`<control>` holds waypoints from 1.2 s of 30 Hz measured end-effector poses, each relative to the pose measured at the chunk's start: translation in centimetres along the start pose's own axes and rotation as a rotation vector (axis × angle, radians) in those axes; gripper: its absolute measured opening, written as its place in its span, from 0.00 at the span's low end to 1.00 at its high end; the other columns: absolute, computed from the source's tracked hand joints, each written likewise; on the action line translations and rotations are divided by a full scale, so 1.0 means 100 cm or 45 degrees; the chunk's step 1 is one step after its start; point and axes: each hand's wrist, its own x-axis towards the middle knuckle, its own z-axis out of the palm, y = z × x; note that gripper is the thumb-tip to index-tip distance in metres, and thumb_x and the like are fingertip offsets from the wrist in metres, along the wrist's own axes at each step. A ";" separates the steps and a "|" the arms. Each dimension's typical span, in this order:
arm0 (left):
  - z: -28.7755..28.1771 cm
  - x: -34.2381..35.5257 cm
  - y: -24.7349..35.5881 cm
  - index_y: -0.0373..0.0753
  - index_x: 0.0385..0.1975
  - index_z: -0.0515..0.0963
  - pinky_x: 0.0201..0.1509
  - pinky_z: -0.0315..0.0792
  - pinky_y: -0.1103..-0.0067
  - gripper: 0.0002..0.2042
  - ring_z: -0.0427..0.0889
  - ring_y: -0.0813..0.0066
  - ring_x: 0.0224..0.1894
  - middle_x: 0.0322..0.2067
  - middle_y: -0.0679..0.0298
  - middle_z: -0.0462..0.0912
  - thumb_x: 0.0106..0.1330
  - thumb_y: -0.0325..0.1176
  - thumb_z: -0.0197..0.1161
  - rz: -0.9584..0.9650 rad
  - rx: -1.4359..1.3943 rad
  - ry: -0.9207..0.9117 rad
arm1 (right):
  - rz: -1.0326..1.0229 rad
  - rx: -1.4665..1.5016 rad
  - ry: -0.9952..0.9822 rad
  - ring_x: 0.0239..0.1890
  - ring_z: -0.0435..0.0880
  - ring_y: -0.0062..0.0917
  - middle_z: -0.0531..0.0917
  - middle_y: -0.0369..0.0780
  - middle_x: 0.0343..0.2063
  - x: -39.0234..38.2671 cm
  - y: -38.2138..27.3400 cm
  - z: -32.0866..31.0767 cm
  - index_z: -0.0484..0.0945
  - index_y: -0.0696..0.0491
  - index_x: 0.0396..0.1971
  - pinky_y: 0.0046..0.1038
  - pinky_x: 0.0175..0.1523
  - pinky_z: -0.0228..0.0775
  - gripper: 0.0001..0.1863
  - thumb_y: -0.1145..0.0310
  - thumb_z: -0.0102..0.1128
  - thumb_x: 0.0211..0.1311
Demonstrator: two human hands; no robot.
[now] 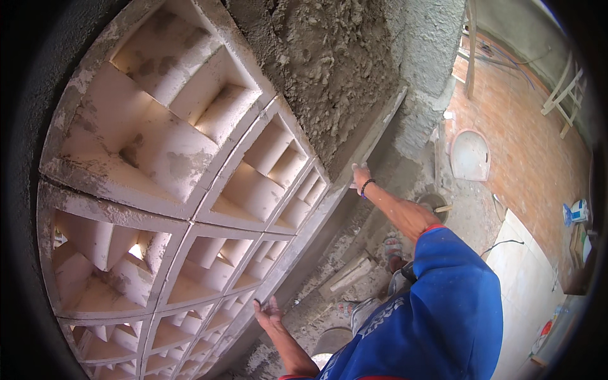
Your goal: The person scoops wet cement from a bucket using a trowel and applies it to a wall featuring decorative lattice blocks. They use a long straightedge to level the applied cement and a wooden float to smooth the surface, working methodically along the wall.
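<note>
A long, straight, mortar-smeared bar [386,116] lies along the lower edge of a wall of pale decorative breeze blocks [158,164] and a patch of rough wet mortar [329,63]. My left hand [271,311] holds the bar low in the view, its fingers curled at the edge beside the blocks. My right hand [358,175], with a dark bead bracelet at the wrist, grips the same bar higher up, at the bottom of the mortar patch.
Below me are my sandalled feet, a bucket with a wooden handle [434,209] and wood offcuts [345,272]. A pale arched-top tray [470,155] rests on the tiled floor [525,177]. At right stand a wooden frame [563,101] and a white sheet [525,253].
</note>
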 end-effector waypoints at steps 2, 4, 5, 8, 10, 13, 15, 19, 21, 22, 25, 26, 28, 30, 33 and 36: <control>0.003 -0.008 0.007 0.39 0.43 0.73 0.51 0.71 0.61 0.16 0.77 0.62 0.46 0.45 0.59 0.78 0.61 0.42 0.61 0.010 0.022 0.025 | 0.005 0.005 -0.010 0.62 0.58 0.55 0.48 0.50 0.66 -0.007 -0.005 0.004 0.34 0.46 0.68 0.55 0.58 0.61 0.39 0.60 0.47 0.65; 0.004 -0.009 0.013 0.39 0.44 0.73 0.50 0.72 0.61 0.16 0.77 0.62 0.45 0.45 0.58 0.78 0.61 0.42 0.61 0.019 0.008 0.008 | 0.027 0.006 -0.001 0.62 0.57 0.55 0.47 0.49 0.66 -0.009 -0.009 0.004 0.34 0.46 0.68 0.56 0.58 0.61 0.39 0.60 0.47 0.65; 0.006 -0.009 0.015 0.39 0.44 0.73 0.50 0.72 0.61 0.16 0.77 0.62 0.45 0.45 0.58 0.78 0.61 0.42 0.61 0.022 0.003 -0.002 | 0.011 0.028 -0.002 0.63 0.56 0.55 0.47 0.49 0.67 -0.011 -0.011 0.005 0.34 0.46 0.68 0.56 0.58 0.61 0.39 0.60 0.47 0.65; -0.009 -0.002 0.030 0.38 0.45 0.72 0.52 0.72 0.59 0.19 0.76 0.59 0.49 0.46 0.57 0.76 0.57 0.40 0.66 -0.013 -0.022 -0.042 | -0.013 0.014 -0.014 0.65 0.54 0.50 0.45 0.46 0.67 -0.032 -0.019 0.015 0.34 0.47 0.68 0.54 0.58 0.62 0.39 0.60 0.46 0.65; -0.011 -0.004 0.033 0.39 0.44 0.73 0.51 0.72 0.60 0.19 0.76 0.59 0.48 0.47 0.57 0.76 0.57 0.40 0.66 -0.014 -0.049 -0.012 | -0.031 -0.085 -0.019 0.66 0.53 0.44 0.41 0.42 0.69 -0.051 -0.032 0.021 0.34 0.50 0.68 0.50 0.58 0.65 0.39 0.58 0.45 0.66; -0.001 -0.017 0.035 0.39 0.44 0.73 0.50 0.73 0.61 0.18 0.76 0.59 0.47 0.47 0.58 0.76 0.56 0.40 0.66 0.017 -0.025 0.001 | -0.067 0.014 -0.020 0.66 0.53 0.48 0.41 0.43 0.68 -0.058 -0.038 0.020 0.35 0.49 0.68 0.55 0.59 0.60 0.39 0.60 0.47 0.65; 0.007 -0.027 0.041 0.40 0.43 0.74 0.49 0.74 0.61 0.18 0.77 0.60 0.47 0.47 0.58 0.76 0.56 0.39 0.67 0.039 -0.013 -0.004 | -0.066 0.022 -0.026 0.66 0.53 0.47 0.40 0.42 0.69 -0.062 -0.041 0.021 0.35 0.49 0.68 0.55 0.59 0.61 0.39 0.60 0.47 0.65; 0.009 -0.038 0.057 0.40 0.43 0.74 0.48 0.74 0.61 0.18 0.76 0.60 0.48 0.47 0.59 0.76 0.56 0.39 0.67 0.047 -0.010 -0.033 | -0.113 0.004 -0.015 0.67 0.51 0.45 0.40 0.42 0.69 -0.083 -0.052 0.032 0.34 0.50 0.68 0.56 0.58 0.61 0.40 0.59 0.47 0.64; 0.007 -0.041 0.063 0.39 0.43 0.73 0.48 0.74 0.61 0.18 0.76 0.60 0.48 0.47 0.59 0.76 0.56 0.39 0.67 0.050 -0.005 -0.023 | -0.095 0.008 -0.023 0.67 0.50 0.45 0.39 0.41 0.69 -0.092 -0.057 0.034 0.34 0.50 0.68 0.55 0.58 0.61 0.40 0.59 0.47 0.64; 0.008 -0.043 0.067 0.39 0.44 0.73 0.48 0.74 0.61 0.18 0.76 0.60 0.48 0.47 0.59 0.76 0.57 0.39 0.66 0.052 -0.010 -0.008 | -0.096 0.012 -0.031 0.67 0.50 0.44 0.39 0.41 0.69 -0.096 -0.059 0.036 0.34 0.50 0.68 0.55 0.58 0.61 0.40 0.59 0.47 0.64; 0.014 -0.055 0.073 0.38 0.44 0.72 0.46 0.75 0.64 0.18 0.77 0.59 0.45 0.45 0.57 0.77 0.58 0.41 0.65 0.093 0.003 0.007 | -0.104 -0.003 -0.026 0.67 0.50 0.44 0.37 0.39 0.69 -0.108 -0.069 0.042 0.34 0.50 0.68 0.56 0.59 0.60 0.39 0.58 0.46 0.65; 0.017 -0.060 0.075 0.38 0.44 0.72 0.45 0.76 0.65 0.18 0.77 0.59 0.44 0.44 0.56 0.77 0.59 0.41 0.64 0.112 0.011 0.008 | -0.109 -0.013 -0.019 0.67 0.50 0.44 0.37 0.39 0.69 -0.113 -0.071 0.044 0.34 0.50 0.68 0.56 0.59 0.60 0.39 0.58 0.46 0.65; 0.020 -0.069 0.084 0.37 0.44 0.72 0.45 0.75 0.65 0.18 0.77 0.59 0.43 0.44 0.56 0.77 0.59 0.41 0.64 0.096 0.001 -0.003 | -0.101 -0.017 -0.025 0.67 0.50 0.43 0.36 0.38 0.69 -0.122 -0.076 0.047 0.35 0.50 0.68 0.56 0.59 0.60 0.39 0.58 0.46 0.65; 0.021 -0.075 0.092 0.37 0.44 0.72 0.45 0.75 0.65 0.18 0.78 0.59 0.43 0.44 0.57 0.77 0.59 0.41 0.64 0.103 0.000 -0.025 | -0.117 -0.051 -0.006 0.65 0.55 0.45 0.40 0.40 0.68 -0.132 -0.080 0.051 0.35 0.51 0.67 0.53 0.57 0.64 0.38 0.57 0.45 0.65; 0.018 -0.079 0.103 0.38 0.43 0.72 0.45 0.76 0.65 0.18 0.78 0.61 0.43 0.44 0.58 0.77 0.58 0.41 0.64 0.137 0.001 -0.038 | -0.156 -0.112 0.031 0.60 0.63 0.49 0.47 0.45 0.67 -0.148 -0.087 0.057 0.36 0.52 0.67 0.47 0.53 0.71 0.38 0.57 0.44 0.65; 0.016 -0.078 0.117 0.40 0.43 0.73 0.45 0.76 0.66 0.17 0.78 0.63 0.43 0.44 0.59 0.77 0.59 0.41 0.64 0.131 -0.005 -0.001 | -0.149 -0.087 0.013 0.61 0.63 0.49 0.48 0.45 0.67 -0.157 -0.091 0.063 0.36 0.52 0.67 0.48 0.52 0.72 0.39 0.57 0.45 0.65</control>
